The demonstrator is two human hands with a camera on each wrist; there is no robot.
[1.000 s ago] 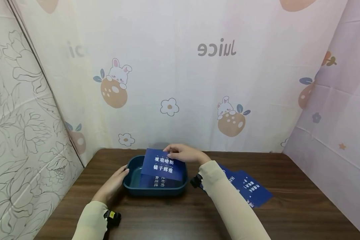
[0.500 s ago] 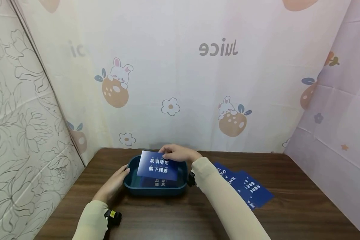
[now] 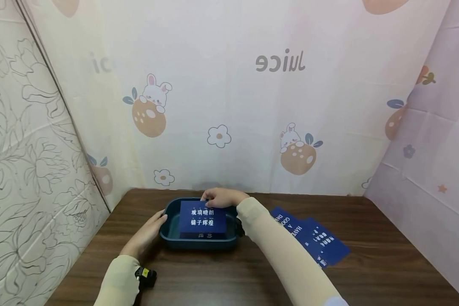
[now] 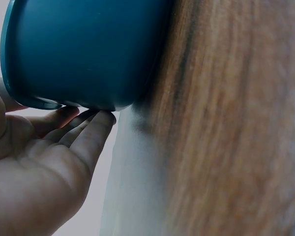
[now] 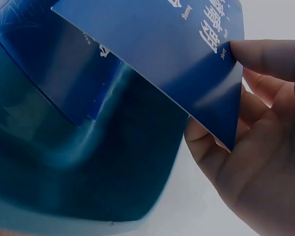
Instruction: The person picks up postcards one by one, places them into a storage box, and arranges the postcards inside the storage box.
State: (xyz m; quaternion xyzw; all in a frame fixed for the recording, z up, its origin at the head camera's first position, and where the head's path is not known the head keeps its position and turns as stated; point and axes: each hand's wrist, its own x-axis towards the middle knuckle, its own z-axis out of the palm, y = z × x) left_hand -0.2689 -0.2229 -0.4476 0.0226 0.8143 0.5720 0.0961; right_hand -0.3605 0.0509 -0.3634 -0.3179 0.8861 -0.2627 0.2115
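Note:
A dark teal plastic basin (image 3: 171, 239) stands on the table with blue printed cards inside it. My right hand (image 3: 223, 197) pinches one blue card (image 3: 191, 216) at its far right edge, thumb on the printed face and fingers behind. That card is held over another blue card (image 5: 59, 64) lying in the basin. In the right wrist view its corner (image 5: 228, 140) passes in front of my fingers. At the basin's left end my left hand (image 3: 149, 231) grips the rim, its fingers (image 4: 96, 132) against the outer wall in the left wrist view.
More blue cards (image 3: 321, 243) lie overlapping on the brown wooden table (image 3: 214, 280), right of the basin and partly behind my right sleeve (image 3: 279, 250). A printed curtain (image 3: 237, 102) hangs along the table's back edge.
My right hand has moved left and down with its card, which now sits lower, more squarely over the card in the basin. The left hand keeps its place on the basin.

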